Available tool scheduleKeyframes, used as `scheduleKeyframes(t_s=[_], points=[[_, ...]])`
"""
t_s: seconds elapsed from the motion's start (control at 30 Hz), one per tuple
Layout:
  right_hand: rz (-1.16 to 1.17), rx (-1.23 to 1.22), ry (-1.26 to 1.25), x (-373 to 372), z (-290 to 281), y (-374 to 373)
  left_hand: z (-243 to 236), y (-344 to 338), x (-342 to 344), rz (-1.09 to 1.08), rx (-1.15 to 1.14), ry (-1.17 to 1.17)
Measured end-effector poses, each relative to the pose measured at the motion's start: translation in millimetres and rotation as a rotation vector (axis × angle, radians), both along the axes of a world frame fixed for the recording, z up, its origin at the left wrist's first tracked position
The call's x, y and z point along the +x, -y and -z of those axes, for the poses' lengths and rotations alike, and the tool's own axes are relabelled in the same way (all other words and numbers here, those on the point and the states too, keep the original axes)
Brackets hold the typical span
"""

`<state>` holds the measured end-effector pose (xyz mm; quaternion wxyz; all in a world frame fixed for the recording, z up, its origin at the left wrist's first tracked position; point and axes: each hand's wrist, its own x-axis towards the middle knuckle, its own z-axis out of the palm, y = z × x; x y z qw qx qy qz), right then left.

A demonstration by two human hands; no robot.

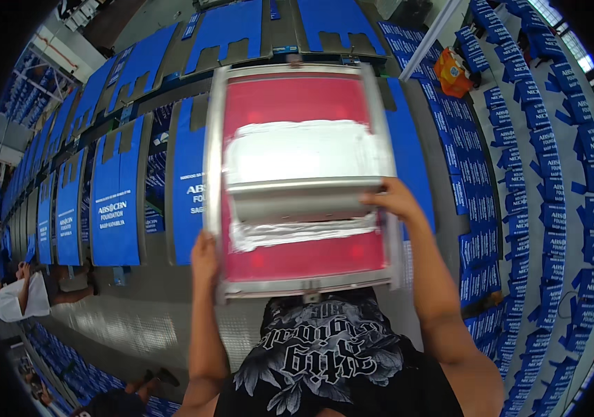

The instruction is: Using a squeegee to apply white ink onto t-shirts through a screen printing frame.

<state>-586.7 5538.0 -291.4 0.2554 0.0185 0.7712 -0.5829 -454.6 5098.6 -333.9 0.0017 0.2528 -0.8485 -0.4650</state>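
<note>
A metal-edged screen printing frame with red mesh is in front of my body, its edges slightly blurred. My left hand is closed round the lower part of its left side; the fingertips are partly hidden. In my right hand is the right end of a wide grey squeegee, which lies crosswise within the frame. White ink covers the mesh beyond the squeegee, and a rougher white band runs along its near side. What lies under the frame is hidden.
Blue printed bag-shaped sheets lie on the grey table to the left. More blue cut sheets lie on a far table. Many printed pieces hang or lie in rows at right, near an orange bag. A person in white works at far left.
</note>
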Motion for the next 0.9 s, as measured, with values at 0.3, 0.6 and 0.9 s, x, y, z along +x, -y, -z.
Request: scheduleKeyframes(t_s=[0.3, 0.6, 0.9], points=[[0.051, 0.052, -0.016, -25.5, 17.8, -193.4, 32.1, -212.5, -25.9, -0.012, 0.107, -0.056], [-0.014, 0.130, -0.081, -71.2, 50.5, -217.0, 27.7, -235.3, -48.6, 0.036, -0.186, 0.026], [-0.093, 0.121, -0.047, -60.1, 70.6, -208.7, 46.3, -228.0, -48.8, -0.148, 0.075, 0.062]])
